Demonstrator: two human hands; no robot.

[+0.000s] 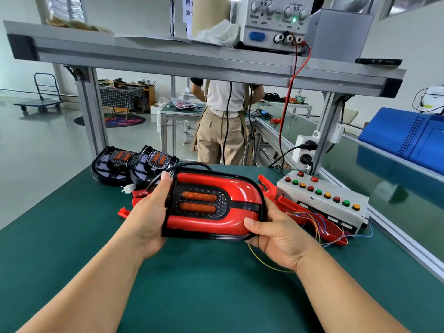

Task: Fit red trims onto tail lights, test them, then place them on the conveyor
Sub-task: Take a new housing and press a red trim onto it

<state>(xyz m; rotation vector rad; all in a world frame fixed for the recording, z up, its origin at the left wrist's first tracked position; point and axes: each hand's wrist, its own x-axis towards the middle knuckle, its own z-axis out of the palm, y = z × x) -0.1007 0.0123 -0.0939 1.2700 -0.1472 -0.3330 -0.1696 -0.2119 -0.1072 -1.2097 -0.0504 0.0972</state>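
Both hands are holding a tail light (201, 205) over the green bench mat (192, 289), at the middle of the bench; whether it is touching the mat cannot be told. The left hand (149, 212) is gripping its left end, thumb curled over the top edge beside a black cable (185, 164); the right hand (276, 239) is gripping the near right corner, thumb lying on the red trim (216, 180) and fingers tucked underneath. The red trim is sitting on the light's face, wrapping round a dark panel with two orange lenses.

Two untrimmed tail lights (134, 164) are lying side by side at the far left of the mat; loose red trims (305, 210) are lying just right of the held light, against a white button box (324, 200) with thin coloured wires trailing near it. The conveyor (360, 159) is running along the right; a power supply (276, 22) is standing on the overhead shelf (168, 56).
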